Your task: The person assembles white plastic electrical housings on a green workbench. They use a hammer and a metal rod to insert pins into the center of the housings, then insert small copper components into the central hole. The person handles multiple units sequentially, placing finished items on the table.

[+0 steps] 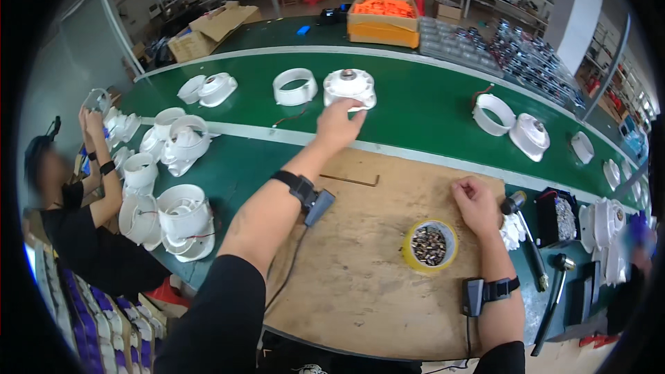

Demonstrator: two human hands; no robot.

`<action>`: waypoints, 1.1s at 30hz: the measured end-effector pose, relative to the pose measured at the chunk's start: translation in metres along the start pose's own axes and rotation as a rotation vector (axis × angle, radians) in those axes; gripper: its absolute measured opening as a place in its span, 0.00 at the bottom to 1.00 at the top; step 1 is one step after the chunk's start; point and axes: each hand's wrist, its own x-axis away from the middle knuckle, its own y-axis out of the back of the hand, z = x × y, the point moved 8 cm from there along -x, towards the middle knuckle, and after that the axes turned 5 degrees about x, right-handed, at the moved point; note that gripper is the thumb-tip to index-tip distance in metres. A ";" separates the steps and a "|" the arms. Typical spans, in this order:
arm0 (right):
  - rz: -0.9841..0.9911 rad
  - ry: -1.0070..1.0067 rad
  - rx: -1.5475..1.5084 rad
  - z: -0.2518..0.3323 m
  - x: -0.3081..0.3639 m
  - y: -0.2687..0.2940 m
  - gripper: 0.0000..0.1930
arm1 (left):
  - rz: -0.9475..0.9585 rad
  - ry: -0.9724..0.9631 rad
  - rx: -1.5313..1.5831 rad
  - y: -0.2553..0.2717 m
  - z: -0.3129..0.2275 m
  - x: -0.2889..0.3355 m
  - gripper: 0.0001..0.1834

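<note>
My left hand (338,126) reaches over the green conveyor belt (415,100), its fingers and thumb at the near rim of a round white plastic housing (348,88) with a metal piece on top. Beside that housing, to the left, lies a white plastic ring (294,87) with a thin wire trailing from it. My right hand (478,205) hovers or rests at the board's right side, fingers curled together; whatever is inside them is hidden. Just below it stands a yellow-rimmed tub (409,257) of small screws. An L-shaped hex key (352,180) lies on the wooden board (346,284).
White housings (185,211) crowd the left, near a co-worker (83,228) with raised hands. More rings and housings (529,136) sit along the belt. Two drivers (530,239) and a black bin of screws (556,218) lie right. An orange-filled carton (383,31) stands behind.
</note>
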 end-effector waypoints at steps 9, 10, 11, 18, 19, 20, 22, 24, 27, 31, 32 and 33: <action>0.012 0.009 0.055 0.010 -0.005 0.005 0.12 | -0.174 0.298 0.824 0.037 -0.009 0.079 0.12; 0.007 0.020 0.005 0.004 -0.002 0.003 0.11 | -0.164 0.356 0.856 0.033 -0.002 0.085 0.13; 0.014 0.013 0.013 0.007 -0.002 0.004 0.11 | -0.158 0.406 0.882 0.033 0.004 0.088 0.14; 0.036 -0.006 -0.006 0.010 -0.002 0.007 0.11 | -0.145 0.421 0.975 0.049 0.000 0.080 0.23; 0.036 -0.008 -0.004 0.011 -0.001 0.007 0.11 | -0.148 0.413 0.974 0.051 -0.001 0.079 0.24; 0.034 0.006 -0.015 0.011 -0.001 0.006 0.11 | -0.146 0.412 0.945 0.050 -0.005 0.079 0.23; 0.027 0.031 -0.035 0.013 0.000 0.005 0.10 | -0.139 0.410 0.886 0.042 -0.015 0.082 0.20; 0.042 0.019 -0.039 0.014 0.000 0.002 0.11 | -0.077 0.215 0.765 0.022 -0.037 0.087 0.14; 0.041 0.000 -0.046 0.009 0.000 0.001 0.11 | 0.095 0.054 0.538 -0.016 -0.064 0.108 0.07; -0.028 0.024 0.130 0.006 0.005 0.014 0.16 | 0.262 -0.098 0.590 -0.055 -0.086 0.131 0.05; 0.010 -0.025 0.204 0.015 0.006 0.014 0.15 | 0.247 0.029 0.716 -0.063 -0.073 0.135 0.05; 0.005 -0.087 0.216 0.011 0.007 0.015 0.17 | 0.335 0.152 0.797 -0.071 -0.063 0.138 0.05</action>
